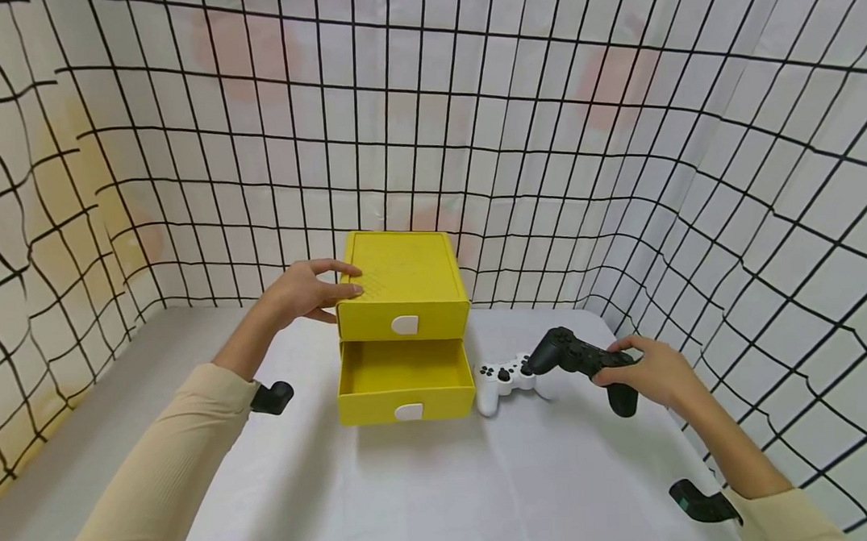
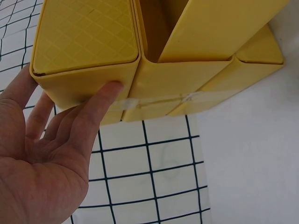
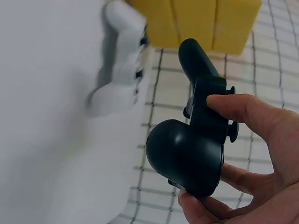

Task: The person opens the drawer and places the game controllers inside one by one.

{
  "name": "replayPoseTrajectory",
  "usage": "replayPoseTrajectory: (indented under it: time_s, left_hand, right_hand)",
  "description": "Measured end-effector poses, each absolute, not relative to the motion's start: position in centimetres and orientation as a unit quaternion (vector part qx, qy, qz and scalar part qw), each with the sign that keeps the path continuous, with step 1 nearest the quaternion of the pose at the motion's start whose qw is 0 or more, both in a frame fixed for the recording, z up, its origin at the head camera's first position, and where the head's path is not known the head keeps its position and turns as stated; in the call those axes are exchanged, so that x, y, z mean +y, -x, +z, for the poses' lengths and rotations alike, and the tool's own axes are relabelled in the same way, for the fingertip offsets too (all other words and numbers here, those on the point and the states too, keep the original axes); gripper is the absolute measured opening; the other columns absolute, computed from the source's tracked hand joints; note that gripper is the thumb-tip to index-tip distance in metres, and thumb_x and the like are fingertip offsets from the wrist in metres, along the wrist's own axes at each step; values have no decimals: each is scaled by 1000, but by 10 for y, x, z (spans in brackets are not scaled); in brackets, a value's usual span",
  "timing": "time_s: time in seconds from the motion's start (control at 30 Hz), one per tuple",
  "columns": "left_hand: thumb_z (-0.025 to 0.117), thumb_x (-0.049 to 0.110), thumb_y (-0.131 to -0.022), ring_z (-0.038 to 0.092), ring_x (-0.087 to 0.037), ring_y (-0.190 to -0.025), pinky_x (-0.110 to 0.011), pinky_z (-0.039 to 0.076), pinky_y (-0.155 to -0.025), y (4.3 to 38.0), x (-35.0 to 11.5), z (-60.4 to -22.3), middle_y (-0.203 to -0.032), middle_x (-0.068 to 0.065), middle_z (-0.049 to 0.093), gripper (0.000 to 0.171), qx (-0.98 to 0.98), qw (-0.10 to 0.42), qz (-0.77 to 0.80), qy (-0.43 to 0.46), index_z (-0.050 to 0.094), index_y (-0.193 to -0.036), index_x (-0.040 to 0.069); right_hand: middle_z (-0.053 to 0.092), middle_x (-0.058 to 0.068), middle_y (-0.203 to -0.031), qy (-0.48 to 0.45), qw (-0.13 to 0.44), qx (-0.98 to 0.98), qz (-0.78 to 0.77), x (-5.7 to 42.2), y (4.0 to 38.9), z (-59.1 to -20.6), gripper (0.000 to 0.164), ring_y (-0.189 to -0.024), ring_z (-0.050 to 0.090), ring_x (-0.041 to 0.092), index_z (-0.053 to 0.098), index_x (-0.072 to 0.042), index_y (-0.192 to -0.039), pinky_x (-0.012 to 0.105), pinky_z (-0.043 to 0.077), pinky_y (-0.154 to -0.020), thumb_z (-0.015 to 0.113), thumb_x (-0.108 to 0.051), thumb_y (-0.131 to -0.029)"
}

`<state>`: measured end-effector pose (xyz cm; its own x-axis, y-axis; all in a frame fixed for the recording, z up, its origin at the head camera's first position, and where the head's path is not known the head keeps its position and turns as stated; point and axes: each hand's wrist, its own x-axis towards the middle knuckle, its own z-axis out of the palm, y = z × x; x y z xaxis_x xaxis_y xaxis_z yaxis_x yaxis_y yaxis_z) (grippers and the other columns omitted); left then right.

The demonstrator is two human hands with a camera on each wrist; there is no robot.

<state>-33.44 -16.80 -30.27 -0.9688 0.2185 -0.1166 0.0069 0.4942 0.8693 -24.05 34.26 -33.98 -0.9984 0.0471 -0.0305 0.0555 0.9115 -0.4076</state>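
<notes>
A yellow drawer unit point(image 1: 404, 268) stands on the table, its top drawer point(image 1: 366, 322) closed and the drawer below point(image 1: 403, 407) pulled out, with a bare yellow inside. My left hand point(image 1: 297, 297) rests on the unit's upper left edge, fingertips on the top and against the side; the left wrist view shows the fingers point(image 2: 96, 109) along that side wall. On the right, my right hand point(image 1: 652, 371) pinches a black game controller point(image 1: 578, 353) by one end and holds it over the table. A white game controller point(image 1: 507, 376) lies between the unit and the black one.
White cloth covers the table point(image 1: 443, 496). Black wire grid point(image 1: 413, 126) walls off the back and both sides, close behind the drawer unit. Small black devices are strapped at the left wrist point(image 1: 272, 398) and right wrist point(image 1: 698, 501).
</notes>
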Motion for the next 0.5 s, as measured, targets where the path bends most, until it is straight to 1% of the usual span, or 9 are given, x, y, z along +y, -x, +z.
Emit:
replayPoseTrajectory:
  time_s: [0.1,0.2,0.33,0.5]
  left_hand:
    - [75,38,-93,67,-31,-114,-37,64,-84,334,-169,-303,-136,-14,61,54,858,107,499,-63,57,-142,23]
    - [75,38,-93,68,-30,-112,-36,64,-83,334,-169,-304,-136,-13,61,53,859,108,496,-62,58,-141,23]
    - [75,38,-93,68,-30,-112,-36,64,-83,334,-169,-304,-136,-14,61,53,859,106,497,-66,58,-141,23]
    - [76,37,-93,66,-32,-113,-37,64,-82,335,-169,-304,-134,-13,63,52,856,104,502,-64,59,-140,22]
  right_hand:
    - [71,21,-101,-3,4,976,-217,324,240,-328,76,-80,65,26,59,-5,-133,33,47,-64,82,-53,-78]
    - [70,17,-96,20,-3,974,-227,305,237,-316,74,-75,64,22,59,-6,-132,31,46,-61,83,-51,-78]
    - [68,14,-93,50,-8,973,-227,282,234,-302,72,-73,62,22,60,-9,-130,31,47,-59,84,-50,-77]
    - [68,10,-93,74,-14,974,-215,258,234,-288,67,-73,60,21,62,-16,-128,30,47,-60,83,-49,-74]
